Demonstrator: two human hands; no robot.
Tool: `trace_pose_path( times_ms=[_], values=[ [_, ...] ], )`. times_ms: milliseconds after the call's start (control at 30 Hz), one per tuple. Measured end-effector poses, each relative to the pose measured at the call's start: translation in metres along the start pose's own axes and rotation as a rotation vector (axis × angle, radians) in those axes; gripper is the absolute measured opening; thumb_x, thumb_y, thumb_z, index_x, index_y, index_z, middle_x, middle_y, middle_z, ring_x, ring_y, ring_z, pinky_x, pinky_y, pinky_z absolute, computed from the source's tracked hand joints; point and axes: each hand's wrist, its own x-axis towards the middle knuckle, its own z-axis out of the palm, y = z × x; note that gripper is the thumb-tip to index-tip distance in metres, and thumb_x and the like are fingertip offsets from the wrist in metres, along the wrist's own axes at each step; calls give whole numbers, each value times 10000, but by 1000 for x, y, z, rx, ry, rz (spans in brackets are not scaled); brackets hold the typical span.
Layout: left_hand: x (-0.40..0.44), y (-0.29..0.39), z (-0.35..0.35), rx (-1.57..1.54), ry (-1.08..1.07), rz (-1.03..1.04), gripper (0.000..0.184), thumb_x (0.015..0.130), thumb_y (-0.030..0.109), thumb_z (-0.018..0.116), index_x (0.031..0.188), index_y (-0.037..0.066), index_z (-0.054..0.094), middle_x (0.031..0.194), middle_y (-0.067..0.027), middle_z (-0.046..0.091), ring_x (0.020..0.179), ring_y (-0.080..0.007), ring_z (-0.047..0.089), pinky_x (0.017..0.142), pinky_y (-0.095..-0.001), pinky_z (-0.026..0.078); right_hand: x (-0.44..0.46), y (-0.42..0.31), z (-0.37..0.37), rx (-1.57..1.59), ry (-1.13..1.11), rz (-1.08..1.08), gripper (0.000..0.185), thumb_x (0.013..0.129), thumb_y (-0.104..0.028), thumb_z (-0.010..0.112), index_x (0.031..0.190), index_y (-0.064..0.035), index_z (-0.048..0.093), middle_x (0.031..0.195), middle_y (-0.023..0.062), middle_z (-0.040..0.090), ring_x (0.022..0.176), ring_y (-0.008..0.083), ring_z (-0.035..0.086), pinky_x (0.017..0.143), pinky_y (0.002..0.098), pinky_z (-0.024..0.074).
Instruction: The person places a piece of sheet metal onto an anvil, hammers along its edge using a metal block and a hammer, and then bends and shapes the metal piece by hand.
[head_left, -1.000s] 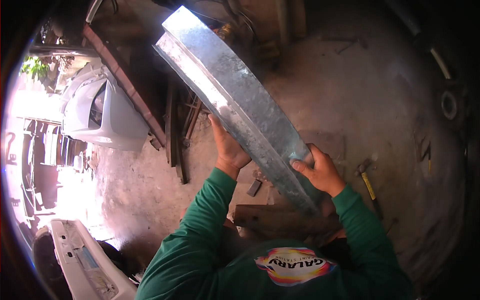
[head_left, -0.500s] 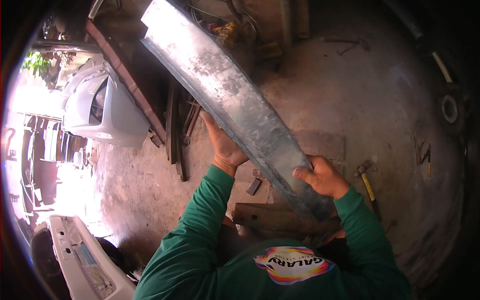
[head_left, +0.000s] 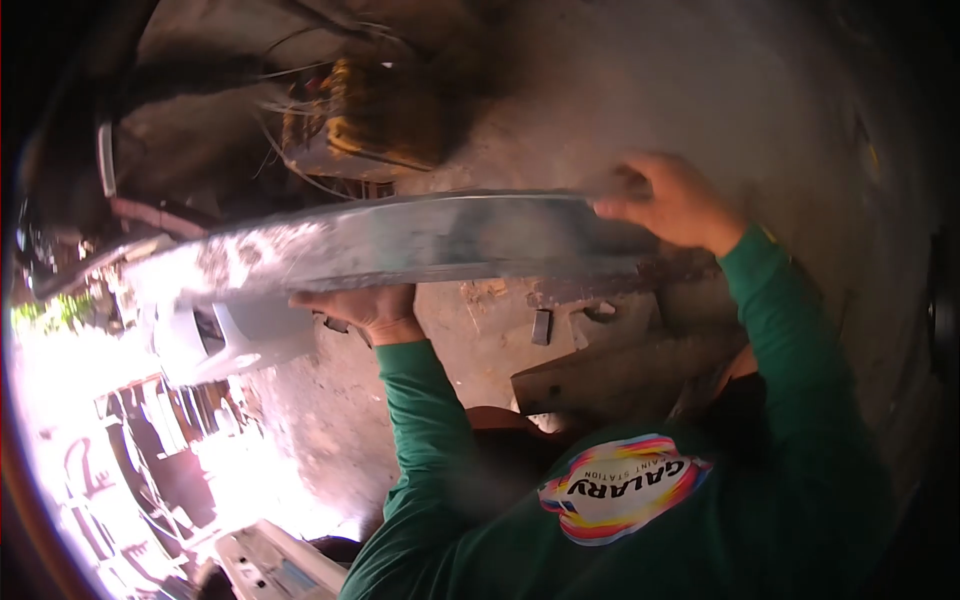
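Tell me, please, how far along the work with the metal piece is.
Lifting looks done: the metal piece is clear of the floor. In hand, it rests on the left hand beneath, with the right hand, blurred, near its right end. Setting it down seems to remain; where is not shown.

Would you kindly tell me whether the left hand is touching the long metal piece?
Touching: the head view shows the left hand set against the lower edge of the long metal piece, with no gap visible between them.
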Motion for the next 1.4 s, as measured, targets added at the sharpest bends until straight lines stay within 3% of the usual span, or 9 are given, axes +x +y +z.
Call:
trace_pose_path(
  times_ms=[67, 200, 367, 433, 567, 733, 1000, 1167, 1400],
  values=[
    [2, 10, -4, -34, -10, 103, 1243, 664, 904, 804, 1605, 141, 524, 1645, -156, 497, 1509, -417, 439, 1296, -681, 322, 5, 17, -2, -155, 161, -140, 704, 921, -615, 853, 1241, 0, 728, 1122, 207, 782, 1025, 325, 750, 911, 416, 591],
    [6, 29, -19, -56, -8, 204, 1212, 607, 810, 913, 1563, 144, 581, 1612, -143, 545, 1518, -417, 440, 1325, -685, 278, 8, 19, 0, 40, 111, -27, 719, 941, -635, 831, 1260, -2, 708, 1198, 200, 770, 1113, 314, 737, 965, 416, 576],
    [4, 22, -8, 101, 153, 384, 1228, 664, 954, 771, 1574, 152, 575, 1628, -128, 534, 1524, -408, 436, 1325, -673, 290, 4, 1, 17, 685, -83, 278, 839, 1012, -706, 707, 1501, -28, 633, 1515, 175, 652, 1403, 293, 591, 1021, 431, 556],
    [7, 25, -16, 158, 129, 363, 1240, 693, 1013, 681, 1583, 158, 571, 1650, -117, 519, 1530, -423, 430, 1312, -688, 297, 2, 4, 23, 720, -86, 316, 889, 1018, -723, 681, 1557, -23, 583, 1595, 179, 578, 1467, 292, 522, 1026, 426, 551],
    [3, 21, -9, 129, 140, 327, 1223, 710, 1008, 674, 1595, 170, 562, 1666, -114, 507, 1536, -432, 425, 1303, -701, 298, 6, 20, 28, 772, -124, 376, 1008, 1013, -776, 635, 1637, 3, 490, 1721, 198, 439, 1569, 287, 399, 1031, 397, 535],
    [6, 25, -25, 48, 43, 252, 1162, 763, 1000, 637, 1600, 198, 555, 1659, -119, 512, 1536, -428, 427, 1300, -703, 296, -2, 6, 30, 810, -21, 354, 1053, 1013, -802, 603, 1634, 39, 474, 1749, 176, 404, 1579, 265, 389, 1033, 390, 522],
    [-2, 21, -15, 32, 134, 265, 1153, 811, 1015, 566, 1651, 228, 504, 1731, -102, 428, 1582, -409, 364, 1315, -677, 266, -3, 2, 29, 833, 0, 401, 1062, 1033, -790, 581, 1659, 53, 419, 1806, 151, 314, 1647, 257, 307, 1028, 409, 516],
    [-1, 22, -18, -51, 92, 196, 1183, 819, 1055, 478, 1672, 236, 473, 1748, -100, 402, 1594, -404, 349, 1318, -681, 250, -3, 0, 30, 855, 5, 394, 888, 1036, -771, 603, 1541, -42, 554, 1663, 96, 479, 1588, 227, 374, 970, 420, 519],
    [-1, 20, -16, -84, 72, 167, 1182, 824, 1052, 478, 1675, 232, 465, 1738, -95, 407, 1581, -400, 358, 1316, -667, 260, -2, 4, 33, 854, 8, 411, 827, 1034, -778, 600, 1494, -91, 603, 1579, 63, 558, 1459, 190, 482, 927, 403, 527]
  ],
)
